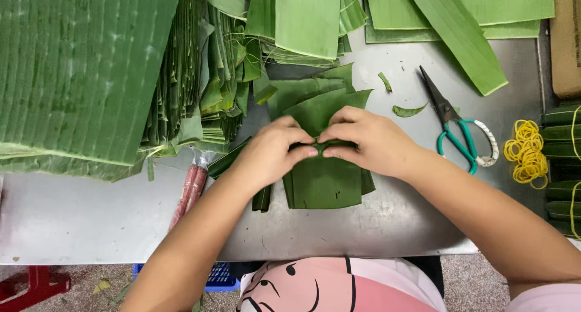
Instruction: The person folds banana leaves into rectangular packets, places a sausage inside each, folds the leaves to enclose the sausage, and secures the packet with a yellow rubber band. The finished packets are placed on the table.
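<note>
Both my hands press down on a folded green banana leaf lying on the metal table. My left hand grips the leaf's fold from the left, and my right hand grips it from the right. The fingertips of the two hands meet at the middle of the fold. More leaf pieces lie under and behind the folded one. Whatever is inside the fold is hidden by my fingers.
A tall stack of cut banana leaves fills the left. Scissors with green handles lie to the right, beside a heap of yellow rubber bands. Wrapped green bundles sit at the right edge. Two red wrapped sausages lie left of my arm.
</note>
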